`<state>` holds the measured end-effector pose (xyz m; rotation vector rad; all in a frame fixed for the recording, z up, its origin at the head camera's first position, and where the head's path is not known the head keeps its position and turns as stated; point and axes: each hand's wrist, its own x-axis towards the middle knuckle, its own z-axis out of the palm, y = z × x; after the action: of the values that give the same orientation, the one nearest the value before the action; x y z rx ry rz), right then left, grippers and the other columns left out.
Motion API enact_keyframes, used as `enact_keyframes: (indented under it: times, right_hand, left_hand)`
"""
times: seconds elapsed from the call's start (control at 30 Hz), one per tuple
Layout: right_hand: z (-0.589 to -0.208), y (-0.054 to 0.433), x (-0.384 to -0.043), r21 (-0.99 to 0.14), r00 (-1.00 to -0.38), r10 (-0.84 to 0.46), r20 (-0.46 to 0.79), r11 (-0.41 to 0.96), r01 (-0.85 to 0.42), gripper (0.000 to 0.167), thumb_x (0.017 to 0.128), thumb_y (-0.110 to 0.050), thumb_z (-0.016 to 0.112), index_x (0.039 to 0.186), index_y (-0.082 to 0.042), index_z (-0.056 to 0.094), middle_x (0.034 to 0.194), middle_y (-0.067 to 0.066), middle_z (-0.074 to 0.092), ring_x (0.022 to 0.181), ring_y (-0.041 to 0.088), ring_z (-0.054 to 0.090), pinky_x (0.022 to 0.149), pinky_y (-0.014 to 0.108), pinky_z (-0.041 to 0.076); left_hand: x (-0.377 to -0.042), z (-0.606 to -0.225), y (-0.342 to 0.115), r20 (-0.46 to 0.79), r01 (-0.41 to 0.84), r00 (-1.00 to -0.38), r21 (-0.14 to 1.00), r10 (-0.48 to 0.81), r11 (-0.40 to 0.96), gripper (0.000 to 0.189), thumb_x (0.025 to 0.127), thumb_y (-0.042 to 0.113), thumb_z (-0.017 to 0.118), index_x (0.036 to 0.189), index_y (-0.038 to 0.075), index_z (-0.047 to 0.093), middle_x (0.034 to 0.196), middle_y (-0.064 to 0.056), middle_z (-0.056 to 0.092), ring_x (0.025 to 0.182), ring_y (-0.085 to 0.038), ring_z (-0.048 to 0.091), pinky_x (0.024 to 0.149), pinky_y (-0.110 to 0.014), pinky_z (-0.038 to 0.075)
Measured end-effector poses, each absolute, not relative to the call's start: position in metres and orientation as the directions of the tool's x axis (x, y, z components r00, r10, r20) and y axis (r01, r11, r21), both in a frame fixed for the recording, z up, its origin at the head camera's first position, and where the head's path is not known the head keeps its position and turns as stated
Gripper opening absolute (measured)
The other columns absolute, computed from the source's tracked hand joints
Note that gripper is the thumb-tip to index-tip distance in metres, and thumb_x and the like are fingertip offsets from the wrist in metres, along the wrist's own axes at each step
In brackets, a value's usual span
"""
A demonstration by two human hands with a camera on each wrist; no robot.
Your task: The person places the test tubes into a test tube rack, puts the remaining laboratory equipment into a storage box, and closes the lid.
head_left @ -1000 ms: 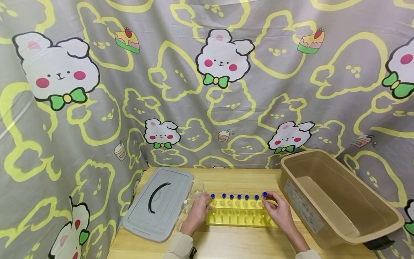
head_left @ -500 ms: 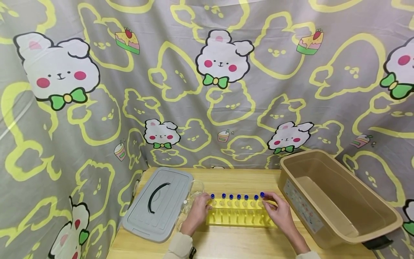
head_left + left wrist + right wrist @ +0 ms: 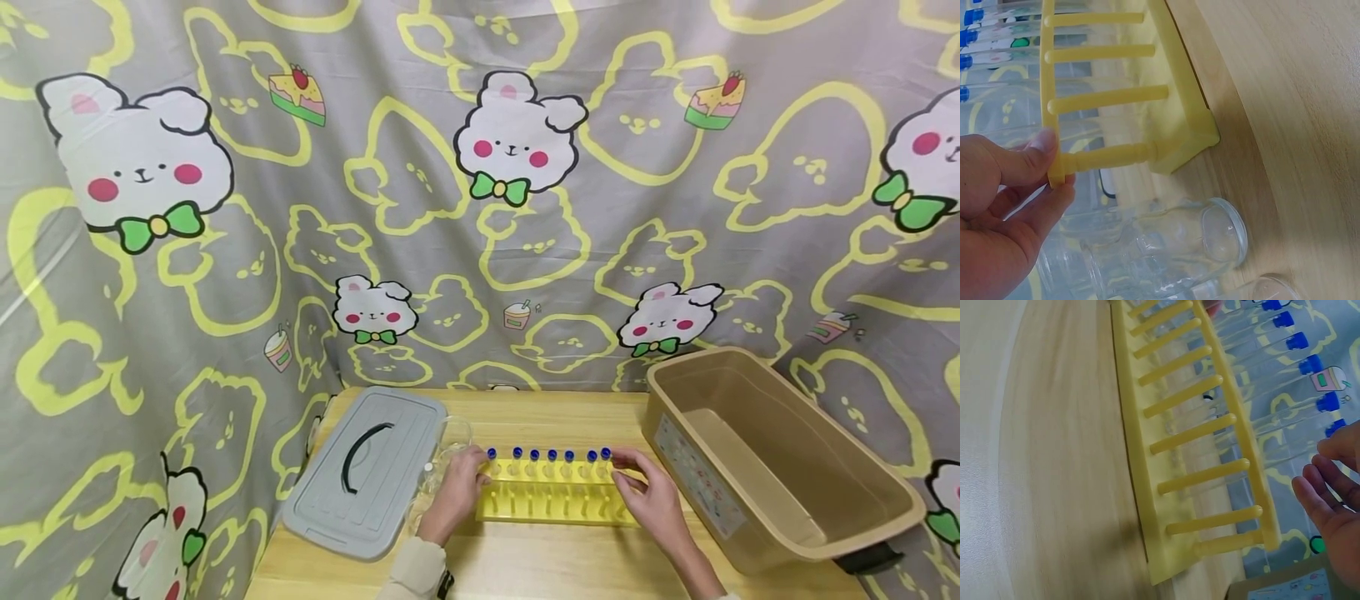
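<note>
A yellow test tube rack (image 3: 555, 510) stands on the table, holding a row of several clear tubes with blue caps (image 3: 552, 455). With thumb and fingers my left hand (image 3: 1007, 206) pinches the end of the rack's upper plate. My right hand (image 3: 654, 498) is at the other end, its fingers loosely bent beside the rightmost tube's cap (image 3: 1335, 428). Its index fingertip lies right by that cap, and a gap shows between finger and thumb. That tube sits in the rack close to its neighbour.
Clear glass vessels (image 3: 1172, 250) stand just left of the rack, close to my left hand. Further left lies a grey lid (image 3: 367, 471) with a black handle. A deep brown bin (image 3: 780, 450) stands at the right. A patterned curtain (image 3: 450, 250) hangs behind the table.
The rightmost blue-capped tube has shifted left and settled lower in the rack. My right fingers have come away from around its cap. The left hand has kept its hold on the rack.
</note>
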<state>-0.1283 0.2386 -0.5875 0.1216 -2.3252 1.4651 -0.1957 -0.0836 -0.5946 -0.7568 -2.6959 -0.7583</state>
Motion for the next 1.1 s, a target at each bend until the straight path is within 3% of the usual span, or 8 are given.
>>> enact_keyframes:
  times: [0.2, 0.47, 0.57, 0.77, 0.9, 1.0, 1.1]
  right_hand:
    - [-0.568, 0.246, -0.111, -0.791, -0.88, 0.14, 0.454, 0.519, -0.325, 0.039, 0.084, 0.017, 0.073, 0.119, 0.004, 0.065, 0.113, 0.015, 0.07, 0.104, 0.022, 0.066, 0.086, 0.018, 0.057]
    - [-0.537, 0.272, -0.09, -0.545, -0.713, 0.124, 0.69, 0.738, -0.399, 0.049, 0.07, 0.02, 0.079, 0.116, 0.005, 0.069, 0.108, 0.015, 0.07, 0.103, 0.0, 0.059, 0.093, 0.005, 0.044]
    - [-0.529, 0.285, -0.083, -0.491, -0.682, 0.129, 0.72, 0.789, -0.369, 0.054, 0.068, 0.02, 0.079, 0.118, 0.005, 0.068, 0.11, 0.016, 0.069, 0.103, 0.007, 0.059, 0.094, 0.0, 0.037]
    - [-0.521, 0.31, -0.074, -0.452, -0.641, 0.172, 0.749, 0.839, -0.303, 0.049, 0.069, 0.018, 0.077, 0.116, 0.01, 0.066, 0.11, 0.027, 0.066, 0.097, 0.04, 0.058, 0.1, 0.001, 0.027]
    - [-0.515, 0.33, -0.064, -0.508, -0.634, 0.313, 0.707, 0.849, -0.148, 0.046, 0.073, 0.01, 0.076, 0.118, 0.009, 0.065, 0.115, 0.032, 0.063, 0.1, 0.051, 0.054, 0.096, 0.036, 0.043]
    - [-0.512, 0.344, -0.055, -0.574, -0.627, 0.454, 0.633, 0.819, 0.013, 0.047, 0.078, 0.003, 0.074, 0.123, 0.006, 0.063, 0.12, 0.035, 0.059, 0.105, 0.056, 0.049, 0.084, 0.064, 0.038]
    - [-0.513, 0.357, -0.047, -0.62, -0.601, 0.553, 0.577, 0.776, 0.119, 0.051, 0.08, -0.003, 0.072, 0.129, 0.006, 0.06, 0.124, 0.038, 0.053, 0.112, 0.062, 0.044, 0.089, 0.07, 0.034]
  left_hand:
    - [-0.193, -0.595, -0.084, 0.323, 0.51, -0.859, 0.457, 0.398, 0.729, 0.023, 0.073, -0.004, 0.087, 0.091, -0.001, 0.072, 0.09, -0.007, 0.067, 0.084, -0.023, 0.066, 0.074, -0.03, 0.059]
    - [-0.193, -0.593, -0.083, 0.289, 0.477, -0.878, 0.475, 0.381, 0.739, 0.026, 0.075, -0.004, 0.085, 0.098, -0.002, 0.073, 0.101, -0.012, 0.072, 0.095, -0.029, 0.069, 0.084, -0.037, 0.061]
    - [-0.193, -0.594, -0.083, 0.293, 0.475, -0.879, 0.473, 0.376, 0.742, 0.025, 0.074, -0.005, 0.086, 0.095, 0.0, 0.073, 0.098, -0.012, 0.072, 0.093, -0.029, 0.07, 0.081, -0.036, 0.061]
    - [-0.193, -0.591, -0.081, 0.28, 0.464, -0.885, 0.482, 0.371, 0.743, 0.025, 0.073, -0.006, 0.085, 0.093, 0.0, 0.073, 0.097, -0.011, 0.072, 0.091, -0.028, 0.07, 0.079, -0.034, 0.061]
    - [-0.193, -0.589, -0.08, 0.274, 0.461, -0.887, 0.49, 0.371, 0.74, 0.025, 0.074, -0.007, 0.085, 0.094, -0.001, 0.073, 0.097, -0.012, 0.072, 0.091, -0.029, 0.07, 0.079, -0.035, 0.061]
    - [-0.193, -0.59, -0.08, 0.278, 0.463, -0.886, 0.484, 0.371, 0.743, 0.025, 0.073, -0.007, 0.085, 0.094, 0.0, 0.073, 0.097, -0.012, 0.072, 0.091, -0.029, 0.07, 0.079, -0.035, 0.061]
    - [-0.193, -0.591, -0.08, 0.282, 0.464, -0.885, 0.473, 0.369, 0.749, 0.024, 0.074, -0.006, 0.085, 0.094, 0.0, 0.073, 0.098, -0.012, 0.072, 0.092, -0.029, 0.07, 0.08, -0.035, 0.061]
